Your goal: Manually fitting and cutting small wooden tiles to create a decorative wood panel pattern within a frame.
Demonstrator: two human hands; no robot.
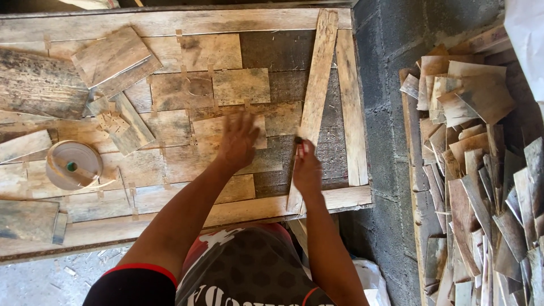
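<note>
My left hand [238,140] lies flat, fingers spread, on a light veneer piece [209,129] among several thin wood sheets laid edge to edge on a wooden table [170,22]. It is blurred. My right hand [306,169] is closed around a small dark tool [298,140], whose tip points at the edge of a long wooden slat [318,85] that lies slanted across the sheets. The tool is mostly hidden in my fist.
A roll of tape [73,164] sits at the left, beside small veneer offcuts [116,122]. A second slat [351,107] runs along the table's right edge. Right of a grey block wall [385,85] lies a heap of veneer scraps [481,170].
</note>
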